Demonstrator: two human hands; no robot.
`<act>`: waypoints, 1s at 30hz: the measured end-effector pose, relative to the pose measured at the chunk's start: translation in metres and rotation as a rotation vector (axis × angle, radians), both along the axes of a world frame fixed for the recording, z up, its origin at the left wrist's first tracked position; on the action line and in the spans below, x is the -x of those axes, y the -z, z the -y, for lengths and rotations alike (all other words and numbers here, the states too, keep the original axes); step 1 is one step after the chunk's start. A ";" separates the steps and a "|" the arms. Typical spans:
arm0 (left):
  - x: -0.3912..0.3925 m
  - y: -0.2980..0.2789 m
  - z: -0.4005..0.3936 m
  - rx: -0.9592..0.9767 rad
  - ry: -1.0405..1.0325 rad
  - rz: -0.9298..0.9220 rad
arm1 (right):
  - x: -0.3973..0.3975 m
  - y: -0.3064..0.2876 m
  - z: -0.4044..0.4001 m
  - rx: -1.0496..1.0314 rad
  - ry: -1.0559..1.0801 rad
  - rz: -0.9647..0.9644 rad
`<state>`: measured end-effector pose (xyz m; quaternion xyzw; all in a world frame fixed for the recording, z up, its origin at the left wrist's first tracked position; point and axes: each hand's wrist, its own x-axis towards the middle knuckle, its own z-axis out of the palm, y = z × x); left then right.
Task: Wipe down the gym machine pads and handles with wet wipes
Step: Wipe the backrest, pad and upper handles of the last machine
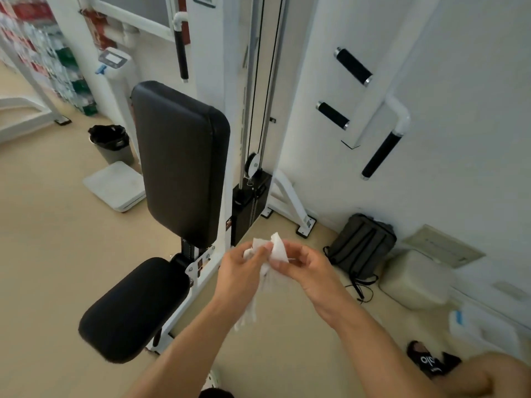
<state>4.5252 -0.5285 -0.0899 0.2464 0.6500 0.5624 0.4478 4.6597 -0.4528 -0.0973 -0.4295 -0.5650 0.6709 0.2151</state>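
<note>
Both hands hold a white wet wipe [278, 248] in front of the machine, at centre frame. My left hand [244, 271] grips its left part and my right hand [301, 268] pinches its right part; more wipe hangs down below the hands. The black back pad [181, 162] stands upright to the upper left of the hands, and the black seat pad [132, 308] lies lower left. Black handles show at the top [181, 57] and on the right arm [352, 66], [333, 114], [380, 153].
A bin with a black liner [110, 142] and a white floor scale [115, 186] sit left of the machine. A grey backpack [362, 245], a beige box [413, 280] and a white container [485, 331] line the right wall. My knee [494, 377] is bottom right.
</note>
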 end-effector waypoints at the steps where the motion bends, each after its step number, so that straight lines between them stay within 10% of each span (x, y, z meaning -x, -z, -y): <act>1: 0.004 0.001 -0.009 -0.003 0.034 -0.017 | 0.002 0.002 -0.007 0.024 -0.016 -0.007; 11: 0.024 0.017 -0.104 0.121 0.205 -0.111 | -0.007 0.001 -0.093 -0.112 0.223 0.231; 21: -0.015 0.011 -0.230 0.087 0.157 -0.221 | -0.107 0.010 -0.281 -0.096 1.177 -0.220; 30: -0.105 -0.079 -0.393 -0.246 0.165 -0.639 | -0.117 0.020 -0.358 -0.638 0.494 -0.062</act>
